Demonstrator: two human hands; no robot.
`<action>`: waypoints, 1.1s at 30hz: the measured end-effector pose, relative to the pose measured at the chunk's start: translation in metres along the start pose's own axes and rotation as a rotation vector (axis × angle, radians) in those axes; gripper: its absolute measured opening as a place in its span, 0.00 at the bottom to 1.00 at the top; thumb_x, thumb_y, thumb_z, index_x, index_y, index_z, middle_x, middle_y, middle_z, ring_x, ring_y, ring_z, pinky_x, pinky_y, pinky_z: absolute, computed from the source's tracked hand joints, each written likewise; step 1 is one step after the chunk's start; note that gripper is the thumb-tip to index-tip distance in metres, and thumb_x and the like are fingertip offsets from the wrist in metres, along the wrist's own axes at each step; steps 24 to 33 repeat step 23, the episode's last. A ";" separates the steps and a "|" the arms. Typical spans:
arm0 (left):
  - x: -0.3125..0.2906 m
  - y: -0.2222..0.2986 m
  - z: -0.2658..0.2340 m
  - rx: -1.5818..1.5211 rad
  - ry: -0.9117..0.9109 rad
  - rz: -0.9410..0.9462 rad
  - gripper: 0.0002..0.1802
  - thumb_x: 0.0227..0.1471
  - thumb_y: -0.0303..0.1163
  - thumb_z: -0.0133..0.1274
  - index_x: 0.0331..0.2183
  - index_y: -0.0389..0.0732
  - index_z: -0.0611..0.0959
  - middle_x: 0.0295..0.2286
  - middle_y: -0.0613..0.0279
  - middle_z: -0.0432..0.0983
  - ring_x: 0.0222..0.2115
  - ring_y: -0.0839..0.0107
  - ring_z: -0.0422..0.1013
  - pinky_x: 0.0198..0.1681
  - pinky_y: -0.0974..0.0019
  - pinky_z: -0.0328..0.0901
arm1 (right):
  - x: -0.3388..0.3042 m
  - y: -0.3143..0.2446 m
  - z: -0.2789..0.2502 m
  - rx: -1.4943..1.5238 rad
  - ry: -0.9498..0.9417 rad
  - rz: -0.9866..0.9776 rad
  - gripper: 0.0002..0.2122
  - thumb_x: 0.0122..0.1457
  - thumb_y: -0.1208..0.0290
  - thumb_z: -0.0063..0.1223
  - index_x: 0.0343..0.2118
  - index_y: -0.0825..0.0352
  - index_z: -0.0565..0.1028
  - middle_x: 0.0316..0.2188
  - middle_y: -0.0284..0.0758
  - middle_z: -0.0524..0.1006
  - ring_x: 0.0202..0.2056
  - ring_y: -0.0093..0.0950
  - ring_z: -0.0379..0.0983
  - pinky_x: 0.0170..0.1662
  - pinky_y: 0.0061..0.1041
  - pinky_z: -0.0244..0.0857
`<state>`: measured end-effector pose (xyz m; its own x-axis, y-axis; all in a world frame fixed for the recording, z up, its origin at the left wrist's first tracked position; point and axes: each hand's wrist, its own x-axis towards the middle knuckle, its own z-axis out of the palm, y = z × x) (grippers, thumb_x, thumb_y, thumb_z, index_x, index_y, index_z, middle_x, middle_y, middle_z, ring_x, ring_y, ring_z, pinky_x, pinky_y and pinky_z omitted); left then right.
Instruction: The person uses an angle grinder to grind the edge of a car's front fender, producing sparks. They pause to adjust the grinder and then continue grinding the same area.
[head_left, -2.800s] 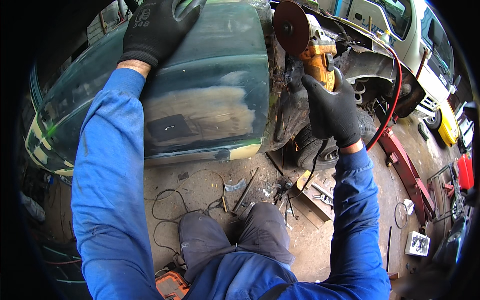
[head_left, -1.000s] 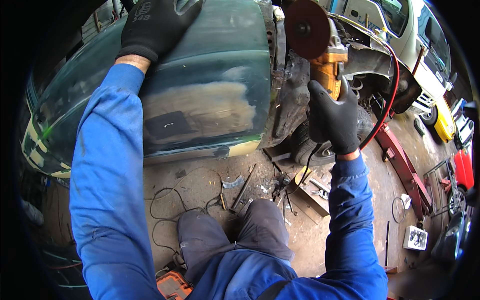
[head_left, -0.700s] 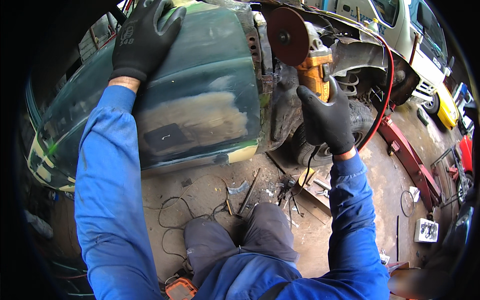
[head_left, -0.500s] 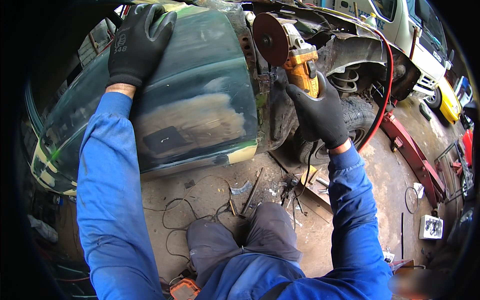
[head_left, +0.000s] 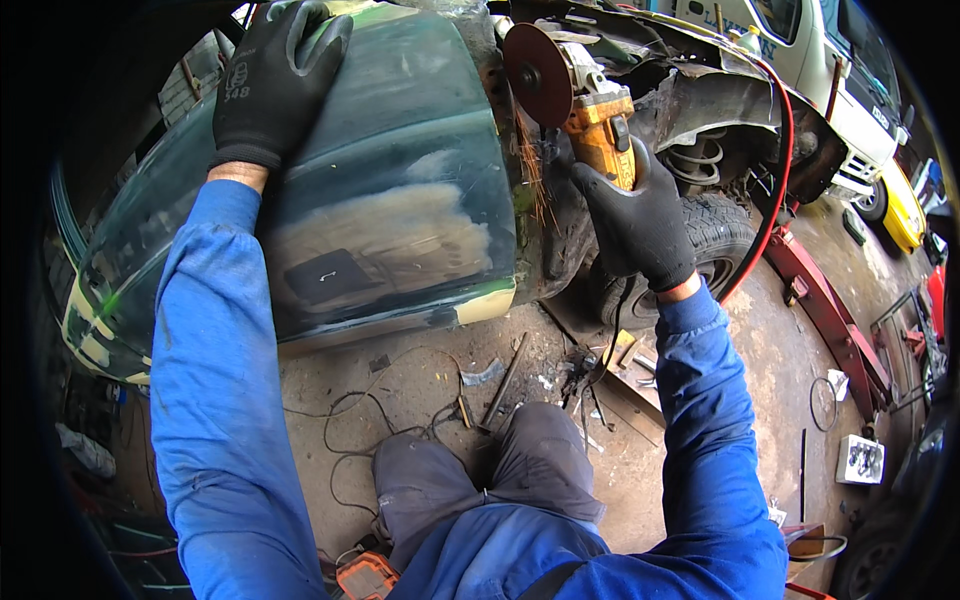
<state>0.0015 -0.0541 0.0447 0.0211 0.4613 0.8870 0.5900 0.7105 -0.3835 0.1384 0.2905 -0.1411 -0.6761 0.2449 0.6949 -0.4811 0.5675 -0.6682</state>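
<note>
My right hand [head_left: 640,215], in a black glove, is closed round the yellow body of an angle grinder [head_left: 603,135]. Its dark red disc [head_left: 538,75] stands upright at the right edge of a green car door [head_left: 400,160]. Orange sparks [head_left: 530,165] stream down from below the disc, along the gap between door and body. The exact contact point is hidden behind the disc. My left hand [head_left: 270,95], gloved too, lies on the upper part of the door with the thumb spread from the fingers. A bare sanded patch [head_left: 410,240] shows on the door's lower half.
Right of the grinder are a stripped wheel arch [head_left: 740,110], a tyre [head_left: 715,230] and a red hose [head_left: 785,150]. A red jack [head_left: 825,305] extends across the floor. Cables [head_left: 365,425] and metal scraps [head_left: 510,375] lie near my knees. A white van [head_left: 860,120] stands behind.
Sparks have appeared below the disc, where there were none before. The grinder has shifted very slightly to the left. My left hand has stayed on the door.
</note>
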 end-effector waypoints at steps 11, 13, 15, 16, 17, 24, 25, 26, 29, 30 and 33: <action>0.003 0.011 -0.004 0.029 0.060 0.048 0.12 0.65 0.37 0.63 0.40 0.38 0.83 0.39 0.46 0.78 0.44 0.42 0.76 0.52 0.44 0.70 | -0.018 -0.001 0.003 -0.009 0.005 0.027 0.24 0.65 0.61 0.74 0.57 0.71 0.81 0.44 0.41 0.88 0.43 0.29 0.85 0.50 0.33 0.78; 0.003 0.009 -0.003 0.040 0.095 0.092 0.12 0.65 0.38 0.63 0.41 0.38 0.83 0.39 0.46 0.79 0.44 0.42 0.76 0.53 0.43 0.70 | -0.028 0.001 0.005 0.021 0.016 0.049 0.24 0.64 0.60 0.74 0.56 0.71 0.80 0.43 0.43 0.87 0.43 0.32 0.86 0.49 0.35 0.78; 0.000 0.009 -0.003 0.015 0.066 0.020 0.12 0.65 0.38 0.63 0.41 0.38 0.83 0.39 0.46 0.78 0.44 0.42 0.76 0.52 0.44 0.70 | -0.042 0.006 0.006 0.015 0.032 0.061 0.24 0.64 0.61 0.74 0.56 0.71 0.80 0.42 0.42 0.87 0.42 0.33 0.86 0.49 0.34 0.78; -0.001 0.010 -0.003 0.001 0.048 -0.012 0.12 0.65 0.38 0.63 0.41 0.38 0.83 0.39 0.46 0.78 0.44 0.42 0.76 0.52 0.44 0.70 | -0.053 0.009 0.008 0.053 0.037 0.112 0.24 0.64 0.61 0.74 0.56 0.72 0.80 0.42 0.42 0.87 0.42 0.32 0.85 0.49 0.34 0.77; -0.001 0.010 -0.002 -0.009 0.038 -0.026 0.12 0.66 0.38 0.62 0.41 0.38 0.83 0.39 0.46 0.78 0.44 0.42 0.76 0.52 0.44 0.70 | -0.065 0.012 0.009 0.091 0.044 0.161 0.24 0.64 0.62 0.74 0.56 0.72 0.80 0.42 0.42 0.87 0.42 0.32 0.85 0.49 0.34 0.77; -0.002 0.015 0.000 0.018 0.040 -0.035 0.13 0.67 0.40 0.61 0.43 0.40 0.84 0.41 0.44 0.78 0.46 0.45 0.77 0.52 0.44 0.70 | -0.143 0.038 0.022 0.229 0.072 0.330 0.27 0.64 0.63 0.74 0.64 0.68 0.79 0.53 0.40 0.87 0.53 0.32 0.85 0.60 0.32 0.75; -0.002 0.015 0.000 0.018 0.040 -0.035 0.13 0.67 0.40 0.61 0.43 0.40 0.84 0.41 0.44 0.78 0.46 0.45 0.77 0.52 0.44 0.70 | -0.143 0.038 0.022 0.229 0.072 0.330 0.27 0.64 0.63 0.74 0.64 0.68 0.79 0.53 0.40 0.87 0.53 0.32 0.85 0.60 0.32 0.75; -0.002 0.015 0.000 0.018 0.040 -0.035 0.13 0.67 0.40 0.61 0.43 0.40 0.84 0.41 0.44 0.78 0.46 0.45 0.77 0.52 0.44 0.70 | -0.143 0.038 0.022 0.229 0.072 0.330 0.27 0.64 0.63 0.74 0.64 0.68 0.79 0.53 0.40 0.87 0.53 0.32 0.85 0.60 0.32 0.75; -0.002 0.015 0.000 0.018 0.040 -0.035 0.13 0.67 0.40 0.61 0.43 0.40 0.84 0.41 0.44 0.78 0.46 0.45 0.77 0.52 0.44 0.70 | -0.143 0.038 0.022 0.229 0.072 0.330 0.27 0.64 0.63 0.74 0.64 0.68 0.79 0.53 0.40 0.87 0.53 0.32 0.85 0.60 0.32 0.75; -0.002 0.015 0.000 0.018 0.040 -0.035 0.13 0.67 0.40 0.61 0.43 0.40 0.84 0.41 0.44 0.78 0.46 0.45 0.77 0.52 0.44 0.70 | -0.143 0.038 0.022 0.229 0.072 0.330 0.27 0.64 0.63 0.74 0.64 0.68 0.79 0.53 0.40 0.87 0.53 0.32 0.85 0.60 0.32 0.75; -0.002 0.015 0.000 0.018 0.040 -0.035 0.13 0.67 0.40 0.61 0.43 0.40 0.84 0.41 0.44 0.78 0.46 0.45 0.77 0.52 0.44 0.70 | -0.143 0.038 0.022 0.229 0.072 0.330 0.27 0.64 0.63 0.74 0.64 0.68 0.79 0.53 0.40 0.87 0.53 0.32 0.85 0.60 0.32 0.75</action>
